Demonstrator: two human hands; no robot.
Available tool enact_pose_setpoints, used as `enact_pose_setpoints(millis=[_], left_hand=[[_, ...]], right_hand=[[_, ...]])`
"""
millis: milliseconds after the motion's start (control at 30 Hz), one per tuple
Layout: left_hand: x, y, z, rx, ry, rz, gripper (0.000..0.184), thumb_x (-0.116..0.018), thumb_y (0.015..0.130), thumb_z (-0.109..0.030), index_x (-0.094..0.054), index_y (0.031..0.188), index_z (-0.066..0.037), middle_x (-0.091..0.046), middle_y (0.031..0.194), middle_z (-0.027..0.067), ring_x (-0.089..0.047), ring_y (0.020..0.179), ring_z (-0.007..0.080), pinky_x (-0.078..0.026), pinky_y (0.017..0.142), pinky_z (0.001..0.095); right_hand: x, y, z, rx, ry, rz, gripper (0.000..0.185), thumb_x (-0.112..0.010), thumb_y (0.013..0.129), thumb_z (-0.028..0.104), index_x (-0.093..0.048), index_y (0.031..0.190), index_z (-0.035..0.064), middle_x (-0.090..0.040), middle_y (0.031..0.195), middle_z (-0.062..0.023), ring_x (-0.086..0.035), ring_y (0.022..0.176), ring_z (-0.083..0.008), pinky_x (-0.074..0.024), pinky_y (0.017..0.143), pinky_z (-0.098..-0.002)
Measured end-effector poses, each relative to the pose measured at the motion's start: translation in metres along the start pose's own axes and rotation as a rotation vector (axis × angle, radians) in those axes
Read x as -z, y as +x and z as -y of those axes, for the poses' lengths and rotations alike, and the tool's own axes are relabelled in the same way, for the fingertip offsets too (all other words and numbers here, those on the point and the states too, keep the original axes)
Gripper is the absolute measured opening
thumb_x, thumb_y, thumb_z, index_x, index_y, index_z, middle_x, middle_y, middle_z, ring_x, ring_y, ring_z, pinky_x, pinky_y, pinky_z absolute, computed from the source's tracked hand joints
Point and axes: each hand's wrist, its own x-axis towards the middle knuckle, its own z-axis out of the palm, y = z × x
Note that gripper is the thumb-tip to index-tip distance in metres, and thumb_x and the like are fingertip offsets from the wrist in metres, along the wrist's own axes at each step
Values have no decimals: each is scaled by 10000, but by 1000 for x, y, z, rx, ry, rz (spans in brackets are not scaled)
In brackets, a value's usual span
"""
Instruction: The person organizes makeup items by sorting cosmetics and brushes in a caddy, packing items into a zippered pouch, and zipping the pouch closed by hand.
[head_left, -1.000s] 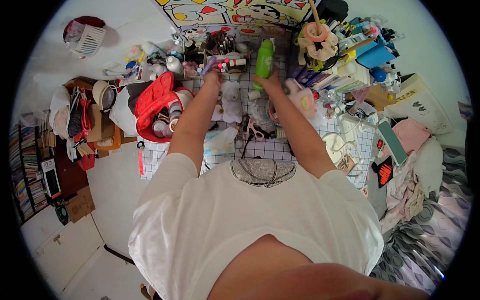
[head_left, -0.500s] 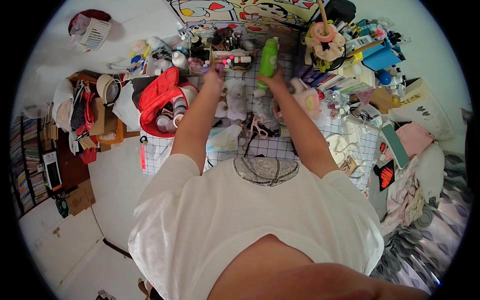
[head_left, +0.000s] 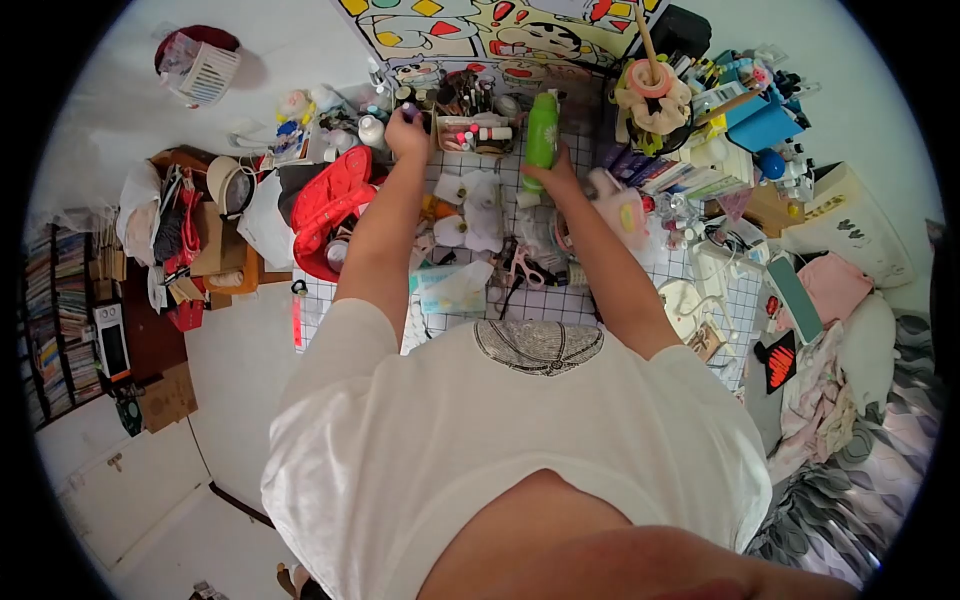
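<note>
At the back of the desk, my left hand (head_left: 407,138) is closed around a small purple item (head_left: 410,111), whose exact kind is too small to make out. It is beside several small bottles and a cosmetics box (head_left: 478,147) filled with brushes and tubes. My right hand (head_left: 556,172) grips the lower part of a green bottle (head_left: 541,130), which stands nearly upright. Between my forearms lie a white clear-wrapped pack (head_left: 484,210) and pink-handled scissors (head_left: 526,267).
An open red bag (head_left: 327,215) holding round containers lies left of my left forearm. To the right stand a row of books (head_left: 680,172) and a holder with a scrunchie (head_left: 660,110). A white bottle (head_left: 371,131) stands at the back left.
My left hand has moved left and a little farther back with the purple item. My right hand stays on the green bottle. The whole view has shifted slightly.
</note>
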Motion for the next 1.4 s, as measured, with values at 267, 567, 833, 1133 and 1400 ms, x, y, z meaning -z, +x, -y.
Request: enact_pose_setpoints(millis=[267, 567, 833, 1133, 1400], left_hand=[[-15, 9, 16, -85, 69, 58, 316, -640, 735, -127, -584, 1022, -8, -637, 894, 137, -619, 783, 224, -471, 681, 317], [6, -64, -23, -131, -387, 347, 183, -565, 759, -81, -593, 923, -4, -606, 786, 106, -593, 719, 191, -455, 658, 308], [-4, -117, -66, 436, -716, 1039, 570, -575, 822, -299, -333, 1262, -30, -476, 1151, 107, -481, 1019, 192, -409, 794, 289], [-19, -125, -63, 121, -643, 896, 447, -618, 782, -159, -441, 1164, -9, -526, 1088, 88, -495, 977, 173, -390, 814, 281], [-86, -122, -61, -73, -468, 846, 387, -590, 789, -77, -461, 1149, -19, -530, 1114, 111, -497, 1007, 224, -377, 852, 326]], right_hand=[[-1, 7, -12, -67, -83, -59, 1067, -776, 544, 287, -113, 1327, -8, -357, 1255, -212, -411, 1130, -303, -371, 916, -357], [0, -4, -1, -12, 21, 6, 907, -704, 611, 180, -155, 1316, 23, -405, 1189, -168, -463, 1047, -263, -415, 838, -350], [4, -35, 16, -46, 294, 312, 580, -656, 705, 233, -408, 1187, 28, -517, 1047, -97, -507, 964, -190, -417, 789, -319], [7, -22, 21, 137, -169, -229, 623, -736, 624, 252, -452, 1120, 3, -527, 1049, -152, -523, 969, -267, -422, 802, -363], [14, 36, -19, 27, -216, -478, 647, -690, 633, 159, -389, 1188, 14, -465, 1144, -222, -435, 1092, -355, -368, 908, -406]])
